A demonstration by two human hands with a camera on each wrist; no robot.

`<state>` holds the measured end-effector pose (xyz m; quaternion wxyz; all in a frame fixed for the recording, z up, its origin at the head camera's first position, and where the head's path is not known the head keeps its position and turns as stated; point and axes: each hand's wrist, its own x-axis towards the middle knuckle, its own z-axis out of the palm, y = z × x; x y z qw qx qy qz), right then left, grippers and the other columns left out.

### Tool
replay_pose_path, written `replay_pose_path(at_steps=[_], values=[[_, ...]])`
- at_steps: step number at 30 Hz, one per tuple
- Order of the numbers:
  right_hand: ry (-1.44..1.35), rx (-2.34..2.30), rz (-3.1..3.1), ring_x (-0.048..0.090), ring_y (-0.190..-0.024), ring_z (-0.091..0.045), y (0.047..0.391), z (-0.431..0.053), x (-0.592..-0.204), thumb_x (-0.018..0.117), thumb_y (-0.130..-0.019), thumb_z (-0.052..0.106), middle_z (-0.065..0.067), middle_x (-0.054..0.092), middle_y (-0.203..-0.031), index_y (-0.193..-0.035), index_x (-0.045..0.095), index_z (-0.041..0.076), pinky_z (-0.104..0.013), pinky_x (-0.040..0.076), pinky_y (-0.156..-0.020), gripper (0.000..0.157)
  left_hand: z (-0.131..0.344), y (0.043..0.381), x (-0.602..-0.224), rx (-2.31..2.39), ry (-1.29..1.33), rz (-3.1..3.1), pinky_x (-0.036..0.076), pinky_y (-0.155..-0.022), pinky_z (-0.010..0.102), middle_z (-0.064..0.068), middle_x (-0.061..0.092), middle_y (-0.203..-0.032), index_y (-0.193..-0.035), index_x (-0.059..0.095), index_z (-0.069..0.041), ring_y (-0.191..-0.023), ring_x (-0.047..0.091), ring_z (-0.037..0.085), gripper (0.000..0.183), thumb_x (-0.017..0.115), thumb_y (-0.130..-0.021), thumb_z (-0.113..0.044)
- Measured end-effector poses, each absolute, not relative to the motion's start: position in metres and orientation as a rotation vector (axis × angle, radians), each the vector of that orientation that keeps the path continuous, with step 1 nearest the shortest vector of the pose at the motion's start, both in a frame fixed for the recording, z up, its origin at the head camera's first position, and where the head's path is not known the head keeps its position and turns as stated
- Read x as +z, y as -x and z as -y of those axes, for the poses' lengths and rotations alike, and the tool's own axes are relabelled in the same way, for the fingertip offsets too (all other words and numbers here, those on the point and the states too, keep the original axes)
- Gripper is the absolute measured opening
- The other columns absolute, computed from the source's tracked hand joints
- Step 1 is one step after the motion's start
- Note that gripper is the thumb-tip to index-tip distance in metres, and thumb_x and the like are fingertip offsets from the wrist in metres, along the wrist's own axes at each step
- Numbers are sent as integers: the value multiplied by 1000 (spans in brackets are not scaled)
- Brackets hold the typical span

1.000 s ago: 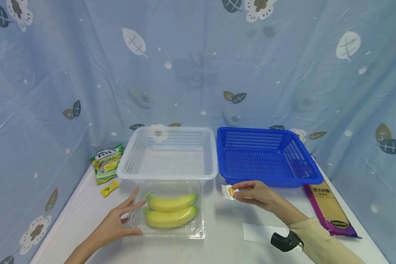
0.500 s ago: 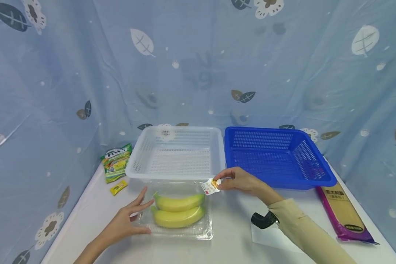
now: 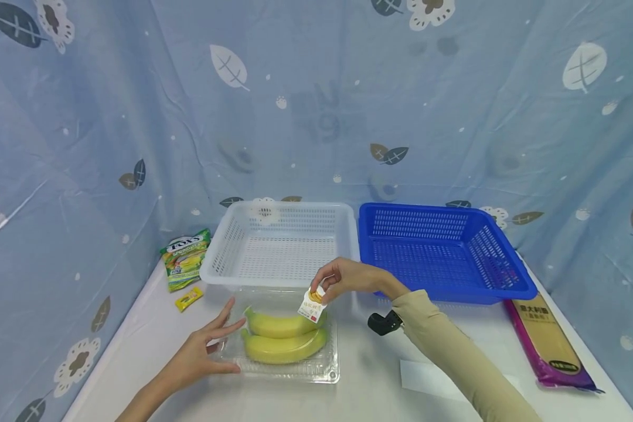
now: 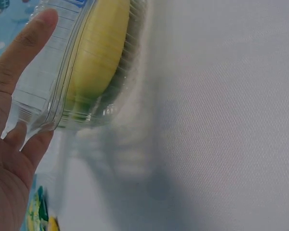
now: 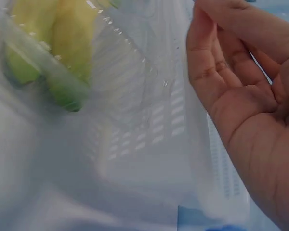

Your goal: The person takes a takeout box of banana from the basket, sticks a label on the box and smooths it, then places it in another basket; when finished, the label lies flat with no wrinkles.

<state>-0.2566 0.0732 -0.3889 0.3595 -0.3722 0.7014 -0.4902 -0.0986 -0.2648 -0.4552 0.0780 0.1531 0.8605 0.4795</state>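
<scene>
A clear plastic clamshell box with two yellow bananas in it lies on the table before the white basket. My left hand holds its left end, the thumb at the near edge and other fingers spread over the lid; in the left wrist view its fingers bend at the box corner. Above the far right part of the lid, my right hand pinches a small white label, printed with an orange picture and text. The label hangs tilted and overlaps the upper banana. In the right wrist view it is hidden.
Behind the box stand a white basket and a blue basket. At left lie a green Fox's bag and a small yellow packet. At right lie a purple-and-gold pasta pack and a white paper strip.
My right hand has carried the label leftward, from in front of the blue basket to over the box, turning it downward. The left hand stays at the box. The head view has shifted slightly.
</scene>
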Motion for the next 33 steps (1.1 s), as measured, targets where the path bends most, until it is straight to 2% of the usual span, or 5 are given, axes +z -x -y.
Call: replay_pose_path(at_steps=[10, 17, 22, 33], values=[[1091, -1123, -1788, 63, -85, -13, 261, -36, -384, 71, -81, -7, -4, 69, -101, -106, 67, -5, -29, 54, -80, 26, 263, 100, -457, 1411, -467, -2621, 49, -88, 50, 8, 6, -161, -138, 52, -10, -140, 15, 44, 80, 86, -67, -26], [1223, -1007, -1824, 59, -82, -9, 259, -16, -382, 71, -80, -10, -8, 68, -101, -105, 67, -6, -23, 51, -80, 26, 263, 102, -458, 1417, -457, -2619, 48, -88, 53, 7, 6, -161, -137, 52, -8, -140, 15, 45, 80, 86, -67, -25], [1303, -934, -1838, 59, -81, -10, 254, -6, -383, 70, -79, -11, -13, 69, -101, -104, 67, -6, -23, 52, -78, 25, 263, 103, -457, 1412, -456, -2625, 49, -88, 52, 7, 6, -161, -137, 52, -7, -139, 15, 45, 80, 86, -67, -23], [1382, -730, -2022, 61, -82, -8, 239, 5, -383, 72, -77, -13, -7, 70, -99, -97, 71, 1, -17, 51, -76, 25, 264, 101, -457, 1397, -450, -2611, 48, -88, 55, 8, 5, -161, -138, 52, -8, -139, 15, 47, 80, 86, -67, -23]])
